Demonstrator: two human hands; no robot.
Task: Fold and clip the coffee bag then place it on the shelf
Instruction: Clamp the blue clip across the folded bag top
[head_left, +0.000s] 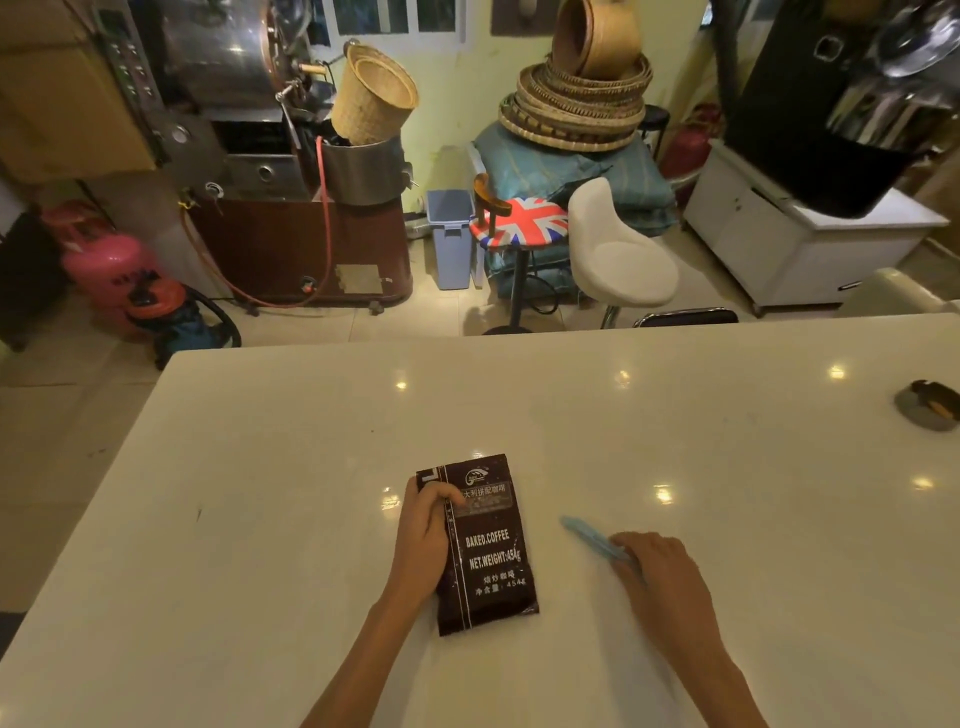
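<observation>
The left hand (423, 540) curls over the left edge of the dark brown printed foil coffee bag (485, 545), pinning it flat on the glossy white bench (260, 493), likely to steady it for folding. Well to that bag's right, the right hand (657, 569) closes its fingers on one end of the long pale-blue plastic clip (589, 538), readying it.

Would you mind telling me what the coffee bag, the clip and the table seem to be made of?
Coffee bag: probably glossy foil or plastic laminate; it creases and shines.
Clip: likely pale blue plastic, with an even colour.
Table: polished white stone or solid surface, unclear which; it mirrors lamps.
</observation>
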